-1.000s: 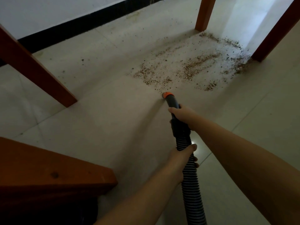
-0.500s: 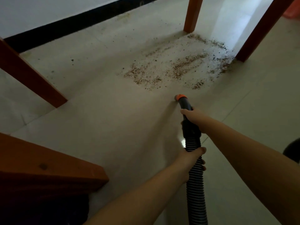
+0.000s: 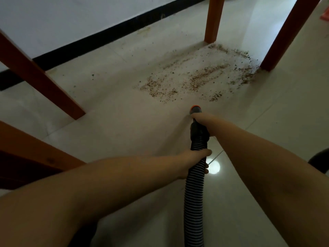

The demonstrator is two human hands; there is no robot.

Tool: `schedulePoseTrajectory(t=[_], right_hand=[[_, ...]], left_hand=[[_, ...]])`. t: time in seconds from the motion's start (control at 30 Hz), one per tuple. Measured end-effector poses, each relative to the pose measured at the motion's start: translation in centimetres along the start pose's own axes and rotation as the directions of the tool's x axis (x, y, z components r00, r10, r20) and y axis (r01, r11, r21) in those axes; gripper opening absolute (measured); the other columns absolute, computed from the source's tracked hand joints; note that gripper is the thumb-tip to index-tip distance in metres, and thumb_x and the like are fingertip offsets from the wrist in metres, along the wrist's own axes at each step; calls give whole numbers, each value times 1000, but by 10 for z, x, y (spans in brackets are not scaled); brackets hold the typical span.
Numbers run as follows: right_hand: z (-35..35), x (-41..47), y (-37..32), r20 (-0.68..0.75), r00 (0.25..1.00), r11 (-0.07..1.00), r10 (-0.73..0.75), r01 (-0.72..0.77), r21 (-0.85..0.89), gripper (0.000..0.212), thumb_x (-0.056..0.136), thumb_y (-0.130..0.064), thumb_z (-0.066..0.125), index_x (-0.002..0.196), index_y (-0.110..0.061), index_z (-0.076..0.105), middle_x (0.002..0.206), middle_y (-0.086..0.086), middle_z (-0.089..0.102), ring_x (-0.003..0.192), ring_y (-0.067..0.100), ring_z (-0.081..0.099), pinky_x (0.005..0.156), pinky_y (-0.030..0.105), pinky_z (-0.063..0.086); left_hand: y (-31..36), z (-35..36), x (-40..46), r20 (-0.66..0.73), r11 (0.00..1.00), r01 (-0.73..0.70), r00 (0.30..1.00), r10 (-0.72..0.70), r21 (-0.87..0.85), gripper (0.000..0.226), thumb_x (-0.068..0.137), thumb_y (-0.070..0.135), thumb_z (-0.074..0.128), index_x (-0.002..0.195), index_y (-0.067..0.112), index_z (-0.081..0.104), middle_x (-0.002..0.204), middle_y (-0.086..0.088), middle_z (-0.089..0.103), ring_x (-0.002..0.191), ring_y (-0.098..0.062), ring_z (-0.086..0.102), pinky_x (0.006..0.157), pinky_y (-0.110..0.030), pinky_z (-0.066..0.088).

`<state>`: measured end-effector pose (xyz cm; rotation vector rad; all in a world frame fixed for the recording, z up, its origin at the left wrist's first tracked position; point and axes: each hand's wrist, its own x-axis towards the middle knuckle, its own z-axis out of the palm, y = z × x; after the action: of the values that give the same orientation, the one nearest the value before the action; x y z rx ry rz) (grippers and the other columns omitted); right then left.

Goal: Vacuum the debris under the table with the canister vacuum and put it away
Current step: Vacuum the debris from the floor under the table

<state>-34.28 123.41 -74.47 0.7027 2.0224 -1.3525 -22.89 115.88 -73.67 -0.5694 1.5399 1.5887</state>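
Pale floor (image 3: 110, 139) fills the frame; bench legs (image 3: 212, 20) stand upper right, debris (image 3: 199, 79) scattered between them. The hose (image 3: 195, 196) runs up from bottom centre: left hand (image 3: 194, 162) grips its ribs, right hand (image 3: 202, 120) grips behind the orange nozzle (image 3: 195, 108), short of the debris

The left hand (image 3: 195, 162) grips the ribbed black hose (image 3: 194, 202). The right hand (image 3: 201, 120) grips the rigid black handle section ahead of it, just behind the orange-tipped nozzle (image 3: 195, 108). The nozzle points at the brown debris (image 3: 197, 81) scattered on the pale tiled floor (image 3: 115, 122), close to its near edge. 3 orange wooden table legs (image 3: 213, 20) stand around the debris. A black baseboard (image 3: 106, 36) runs along the white wall (image 3: 71, 15).
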Motion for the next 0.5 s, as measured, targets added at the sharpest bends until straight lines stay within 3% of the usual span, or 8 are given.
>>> schedulePoseTrajectory(t=[0.1, 0.23, 0.37, 0.5], right_hand=[[-14, -11, -3, 48, 998, 999, 34, -33, -24, 48, 101, -35, 42, 133, 1, 41, 124, 21, 57, 98, 33, 60, 87, 43, 50], [-31, -9, 11, 43, 997, 997, 71, -71, -4, 52, 95, -39, 49, 127, 2, 49, 108, 20, 59, 79, 32, 59, 74, 41, 51], [-37, -1, 13, 37, 998, 998, 46, -45, -41, 50, 97, -34, 47, 129, 3, 45, 120, 24, 60, 104, 39, 62, 93, 49, 52], [-41, 8, 3, 10, 998, 986, 67, -65, -156, 53, 98, -33, 45, 137, 2, 37, 129, 25, 55, 114, 40, 58, 99, 50, 48]], left_hand=[[11, 9, -12, 9, 992, 35, 999, -37, 125, 23, 93, 28, 59, 85, 10, 49, 71, -7, 56, 55, -15, 57, 47, -23, 52], [11, 18, -4, 46, 970, 87, 994, -99, 226, 24, 92, 30, 59, 89, 8, 51, 73, -5, 58, 58, -14, 59, 55, -25, 53], [12, 22, 11, 116, 971, 100, 985, -127, 218, 27, 91, 35, 60, 95, 11, 51, 72, -4, 60, 51, -11, 61, 50, -23, 54], [14, 21, 22, 196, 984, 68, 976, -100, 162, 29, 88, 37, 65, 95, 11, 53, 75, -6, 63, 59, -16, 64, 53, -24, 56]])
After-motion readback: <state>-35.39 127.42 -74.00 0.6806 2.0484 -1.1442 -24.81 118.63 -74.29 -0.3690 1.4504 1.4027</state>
